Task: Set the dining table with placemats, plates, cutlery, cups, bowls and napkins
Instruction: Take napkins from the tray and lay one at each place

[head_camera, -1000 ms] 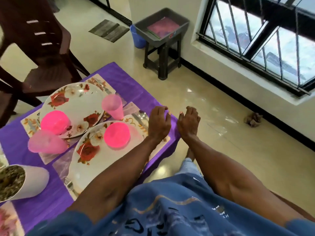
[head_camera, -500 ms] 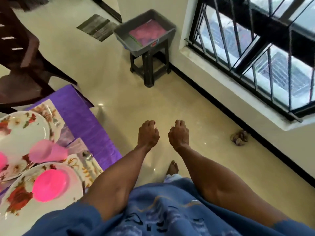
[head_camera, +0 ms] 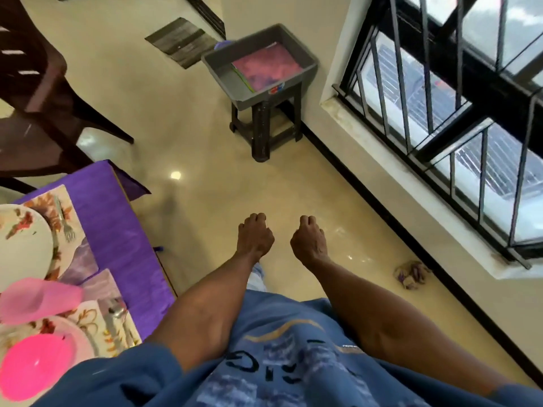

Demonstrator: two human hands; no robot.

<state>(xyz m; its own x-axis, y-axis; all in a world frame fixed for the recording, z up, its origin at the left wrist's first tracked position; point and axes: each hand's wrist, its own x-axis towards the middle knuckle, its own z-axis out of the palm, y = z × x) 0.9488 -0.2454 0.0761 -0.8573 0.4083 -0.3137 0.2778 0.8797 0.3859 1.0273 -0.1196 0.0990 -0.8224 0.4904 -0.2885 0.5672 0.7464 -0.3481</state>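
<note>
I wear a blue shirt (head_camera: 282,362) with short sleeves, black lettering and a tan curved stripe; my forearms are bare.

A single head-worn view looks steeply down and forward from above the person's chest. The floor (head_camera: 205,160) fills the middle, the counter (head_camera: 123,239) corner sits near left, a barred window (head_camera: 440,113) runs along the right, and a grey bin (head_camera: 223,69) stands far ahead.

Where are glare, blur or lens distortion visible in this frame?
Head view: a bright glare spot on the glossy floor beside the purple table; window bars bow from wide-angle distortion; pink cup smeared; both fists reasonably sharp.
</note>
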